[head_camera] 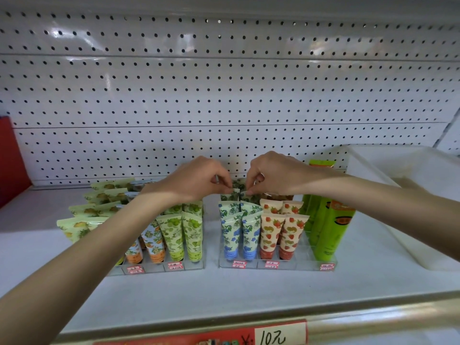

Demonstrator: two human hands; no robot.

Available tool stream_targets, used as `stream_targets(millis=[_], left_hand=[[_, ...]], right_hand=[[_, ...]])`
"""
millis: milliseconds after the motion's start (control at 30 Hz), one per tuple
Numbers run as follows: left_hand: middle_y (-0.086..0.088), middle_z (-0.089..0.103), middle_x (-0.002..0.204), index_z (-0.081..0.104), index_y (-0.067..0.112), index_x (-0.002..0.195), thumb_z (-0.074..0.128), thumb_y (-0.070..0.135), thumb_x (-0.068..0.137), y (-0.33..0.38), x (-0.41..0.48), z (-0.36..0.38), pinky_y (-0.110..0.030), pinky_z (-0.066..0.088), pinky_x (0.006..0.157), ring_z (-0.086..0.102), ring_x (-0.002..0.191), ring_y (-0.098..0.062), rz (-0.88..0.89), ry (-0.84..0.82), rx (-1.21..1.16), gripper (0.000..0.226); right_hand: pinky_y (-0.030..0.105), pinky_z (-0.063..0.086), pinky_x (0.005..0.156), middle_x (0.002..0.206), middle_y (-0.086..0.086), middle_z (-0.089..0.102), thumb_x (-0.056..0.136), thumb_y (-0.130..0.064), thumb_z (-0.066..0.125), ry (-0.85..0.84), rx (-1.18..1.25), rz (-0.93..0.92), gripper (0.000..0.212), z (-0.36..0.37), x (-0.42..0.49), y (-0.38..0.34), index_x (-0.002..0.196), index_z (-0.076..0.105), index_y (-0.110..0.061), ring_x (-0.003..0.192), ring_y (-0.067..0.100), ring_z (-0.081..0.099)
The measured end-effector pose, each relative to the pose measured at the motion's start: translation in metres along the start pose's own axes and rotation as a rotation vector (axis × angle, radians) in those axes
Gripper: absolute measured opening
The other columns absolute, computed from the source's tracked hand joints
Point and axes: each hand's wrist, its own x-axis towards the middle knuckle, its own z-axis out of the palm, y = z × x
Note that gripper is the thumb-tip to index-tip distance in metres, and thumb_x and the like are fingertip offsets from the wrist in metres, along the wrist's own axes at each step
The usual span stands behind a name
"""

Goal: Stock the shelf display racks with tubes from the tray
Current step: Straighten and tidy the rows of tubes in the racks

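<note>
Both your hands are at the back of the right display rack (298,266), over its leftmost column. Your left hand (196,180) has its fingers (225,181) curled, thumb and forefinger pinching the flat top edge of a dark-leaf tube (230,195) standing upright in the rear row. Your right hand (276,173) does the same just beside it, fingertips (251,183) nipping the top of the neighbouring tube (246,196). The two hands nearly touch above that pair.

In front of these tubes, in the same rack, stand the blue-flower tubes (232,232), then the strawberry tubes (271,232) to their right, and the plain green tubes (331,227) at the rack's right end. All stand cap down, crimped end up.

The left display rack (159,268) sits near, with a bare strip of shelf (224,290) between the two. It holds lime-print tubes (174,235), orange-print tubes (154,242) and yellow-fruit tubes (74,227); your left forearm crosses in front of part of it.

The white tray (423,220) rests on the shelf at the far right, just beside the right rack, with your right forearm passing over its near corner. You cannot see from here what lies inside it. A white pegboard (224,95) backs the shelf, and a price label (281,336) is fixed to its front rail.
</note>
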Motion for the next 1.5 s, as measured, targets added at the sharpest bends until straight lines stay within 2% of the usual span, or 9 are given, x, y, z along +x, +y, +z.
stream_targets(millis=[267,467,667,767,867,967,1067,1200,1500], left_hand=[[0.009,0.064,0.087,0.072,0.027,0.090,0.068,0.033,0.082,0.001,0.000,0.001,-0.026,0.037,0.067,0.052,0.075,-0.003,-0.017,0.007,0.026,0.011],[0.012,0.063,0.089,0.071,0.027,0.093,0.064,0.036,0.085,0.006,0.000,-0.001,-0.026,0.041,0.071,0.056,0.082,-0.006,-0.011,0.027,0.024,0.013],[0.010,0.060,0.095,0.069,0.026,0.102,0.063,0.039,0.085,0.027,0.012,0.000,-0.028,0.042,0.076,0.053,0.090,-0.008,0.065,0.042,0.041,0.023],[0.013,0.053,0.093,0.068,0.027,0.107,0.062,0.041,0.085,0.040,0.022,0.005,-0.027,0.036,0.073,0.046,0.092,-0.007,0.092,0.027,0.116,0.027],[0.011,0.055,0.092,0.069,0.029,0.107,0.063,0.044,0.084,0.047,0.029,0.011,-0.029,0.035,0.071,0.044,0.091,-0.009,0.108,0.007,0.154,0.028],[0.009,0.063,0.098,0.071,0.029,0.102,0.064,0.042,0.083,0.052,0.033,0.015,-0.027,0.032,0.068,0.046,0.088,-0.008,0.134,-0.001,0.175,0.024],[0.011,0.065,0.095,0.072,0.029,0.096,0.065,0.038,0.084,0.056,0.034,0.017,-0.025,0.028,0.063,0.045,0.081,-0.005,0.146,0.011,0.200,0.017],[0.013,0.065,0.091,0.073,0.028,0.089,0.067,0.036,0.083,0.056,0.035,0.020,-0.024,0.027,0.070,0.047,0.076,-0.004,0.136,0.024,0.173,0.012],[0.017,0.059,0.086,0.072,0.028,0.091,0.064,0.038,0.085,0.058,0.033,0.022,-0.027,0.025,0.082,0.047,0.076,-0.005,0.108,0.053,0.166,0.014]], right_hand=[[0.018,0.030,0.056,0.070,-0.019,0.045,0.083,-0.035,0.068,0.014,0.039,-0.001,0.015,0.001,0.001,-0.001,0.087,0.073,-0.022,0.067,-0.003,0.043],[0.026,0.040,0.068,0.076,-0.015,0.051,0.088,-0.035,0.062,0.103,0.110,0.024,0.020,-0.019,-0.002,0.008,0.091,0.072,-0.017,0.071,0.003,0.046],[0.030,0.036,0.064,0.087,0.015,0.058,0.085,-0.033,0.067,-0.009,-0.002,0.053,0.015,-0.036,-0.013,0.025,0.087,0.071,-0.019,0.079,0.026,0.053],[0.030,0.037,0.065,0.087,0.007,0.059,0.084,-0.037,0.067,-0.101,-0.127,0.080,0.013,-0.037,-0.022,0.028,0.086,0.069,-0.024,0.085,0.023,0.056],[0.022,0.033,0.057,0.077,-0.012,0.046,0.084,-0.035,0.067,-0.135,-0.218,0.112,0.012,-0.037,-0.029,0.026,0.090,0.069,-0.025,0.072,0.005,0.046],[0.018,0.026,0.053,0.073,-0.015,0.040,0.087,-0.031,0.064,-0.126,-0.293,0.121,0.010,-0.034,-0.030,0.028,0.094,0.068,-0.025,0.064,-0.002,0.037],[0.019,0.025,0.052,0.072,-0.015,0.041,0.087,-0.030,0.064,-0.127,-0.338,0.105,0.006,-0.031,-0.029,0.028,0.092,0.067,-0.026,0.064,0.000,0.039],[0.019,0.027,0.053,0.075,-0.013,0.045,0.087,-0.026,0.064,-0.101,-0.374,0.085,0.003,-0.028,-0.029,0.031,0.084,0.065,-0.026,0.074,0.013,0.048],[0.020,0.026,0.053,0.074,-0.012,0.043,0.086,-0.016,0.060,-0.107,-0.483,0.046,0.012,-0.032,-0.033,0.030,0.085,0.069,-0.024,0.073,0.014,0.049]])
